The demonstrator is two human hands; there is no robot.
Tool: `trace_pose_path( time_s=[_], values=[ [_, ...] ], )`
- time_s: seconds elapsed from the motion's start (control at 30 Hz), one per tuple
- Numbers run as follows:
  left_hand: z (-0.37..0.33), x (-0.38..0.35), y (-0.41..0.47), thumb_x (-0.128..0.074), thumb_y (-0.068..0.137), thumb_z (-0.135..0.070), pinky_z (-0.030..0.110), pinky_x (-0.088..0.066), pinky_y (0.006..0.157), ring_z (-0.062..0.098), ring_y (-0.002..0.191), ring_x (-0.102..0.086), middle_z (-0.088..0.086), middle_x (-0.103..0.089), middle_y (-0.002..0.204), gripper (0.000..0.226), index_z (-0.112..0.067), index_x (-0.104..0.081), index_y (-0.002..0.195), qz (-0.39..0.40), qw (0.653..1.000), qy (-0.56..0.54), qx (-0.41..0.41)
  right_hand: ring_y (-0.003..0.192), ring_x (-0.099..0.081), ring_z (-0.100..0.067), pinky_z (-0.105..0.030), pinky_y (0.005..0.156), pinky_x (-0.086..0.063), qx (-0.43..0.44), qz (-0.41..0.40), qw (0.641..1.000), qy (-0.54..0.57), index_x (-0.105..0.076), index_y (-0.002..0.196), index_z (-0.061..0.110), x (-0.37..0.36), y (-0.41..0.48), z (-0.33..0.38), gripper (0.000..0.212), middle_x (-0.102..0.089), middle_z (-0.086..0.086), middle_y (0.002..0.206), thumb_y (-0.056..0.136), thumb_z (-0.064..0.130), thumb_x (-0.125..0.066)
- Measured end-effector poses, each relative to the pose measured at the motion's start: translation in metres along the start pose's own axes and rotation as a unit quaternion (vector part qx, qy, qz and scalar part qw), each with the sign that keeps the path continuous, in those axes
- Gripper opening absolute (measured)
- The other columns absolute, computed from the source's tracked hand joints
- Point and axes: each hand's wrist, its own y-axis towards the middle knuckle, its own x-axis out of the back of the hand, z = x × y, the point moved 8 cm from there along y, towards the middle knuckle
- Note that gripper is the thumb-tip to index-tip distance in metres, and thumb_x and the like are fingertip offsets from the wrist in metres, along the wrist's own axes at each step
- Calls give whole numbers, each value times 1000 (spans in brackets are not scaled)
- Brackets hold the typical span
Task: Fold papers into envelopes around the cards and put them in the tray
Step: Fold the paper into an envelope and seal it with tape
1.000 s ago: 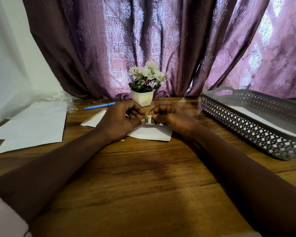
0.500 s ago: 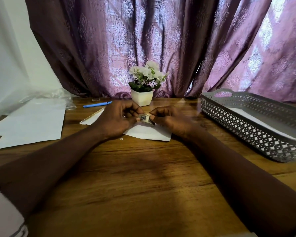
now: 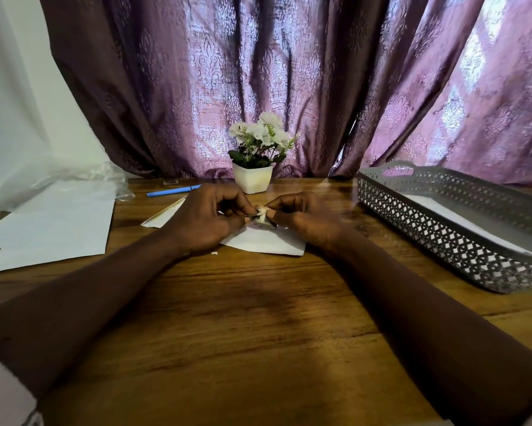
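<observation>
My left hand (image 3: 207, 221) and my right hand (image 3: 304, 221) meet at the middle of the table, both pinching a small roll of tape (image 3: 262, 215) between their fingertips. Beneath them lies a folded white paper envelope (image 3: 267, 242), partly covered by both hands; no card shows. A grey perforated tray (image 3: 443, 241) stands at the right with a white envelope (image 3: 461, 222) lying inside it. A stack of white paper sheets (image 3: 52, 226) lies at the left.
A white pot of white flowers (image 3: 254, 179) stands just behind my hands. A blue pen (image 3: 172, 191) lies at the back left, near crumpled clear plastic (image 3: 104, 176). Purple curtains hang behind the wooden table (image 3: 258, 333).
Both hands stay together over the envelope; the fingers have shifted slightly on the tape roll, which has turned a little between them.
</observation>
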Motion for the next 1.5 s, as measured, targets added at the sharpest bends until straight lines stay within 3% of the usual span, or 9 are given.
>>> trace_pose_path(
  time_s=[0.33,0.57,0.77,0.9,1.03,1.13,1.23,1.33,1.5],
  values=[
    [0,-1,1,-78,84,2,15,-52,76,7,86,-71,-6,-77,90,18,-16,-78,87,12,1000,0,-6,83,-62,-15,-27,75,-48,-20,11,999,39,-79,92,9,1,4,-8,15,-75,-8,89,94,2,-65],
    [-1,0,1,-77,85,2,15,-52,77,6,85,-70,-11,-77,89,21,-19,-77,86,13,1000,-11,-5,88,-62,-21,-30,78,-48,-13,3,999,46,-75,102,-2,4,2,-6,14,-72,-27,107,95,0,-64],
    [-3,0,2,-77,85,2,21,-56,78,10,87,-71,-8,-77,90,21,-19,-78,87,13,1000,1,-12,80,-60,-15,-28,74,-46,-8,-11,999,48,-77,94,4,6,2,-4,13,-74,-17,94,96,5,-65],
    [-1,0,2,-77,84,4,20,-55,76,9,85,-70,-6,-76,89,19,-15,-78,87,8,1000,-12,-7,82,-59,-17,-30,76,-46,-10,-13,999,43,-76,97,1,5,2,-5,13,-73,-23,100,97,5,-63],
    [1,-1,2,-77,83,5,18,-53,75,8,83,-69,-7,-77,88,18,-13,-77,86,9,999,-31,3,74,-59,-7,-20,68,-45,-13,-12,999,44,-77,94,8,4,1,-3,14,-73,-8,87,98,7,-64],
    [2,-2,1,-77,82,8,21,-55,76,10,82,-69,-3,-77,87,19,-11,-76,83,14,999,-47,9,73,-57,-8,-20,66,-44,-21,-21,998,49,-76,94,8,5,1,-6,15,-72,-9,89,98,6,-62],
    [9,0,-1,-76,78,10,27,-54,74,10,78,-66,-1,-75,81,22,-12,-74,78,21,998,-54,17,78,-57,-15,-21,65,-45,-39,-81,990,106,-71,104,-1,22,2,-10,16,-71,-17,100,99,0,-56],
    [19,5,-3,-77,71,-2,36,-55,75,12,78,-65,-2,-72,79,17,-17,-72,75,13,991,-123,55,82,-71,-14,-16,60,-51,-50,-74,972,217,-67,95,-1,22,0,-7,24,-74,-15,100,98,-9,-45],
    [18,4,-2,-84,77,-13,51,-60,86,27,90,-64,31,-67,100,16,-11,-70,85,-6,974,-204,100,78,-56,-20,-28,70,-43,-29,-18,991,132,-70,87,5,7,0,1,21,-69,-10,83,91,-7,-52]
  ],
)
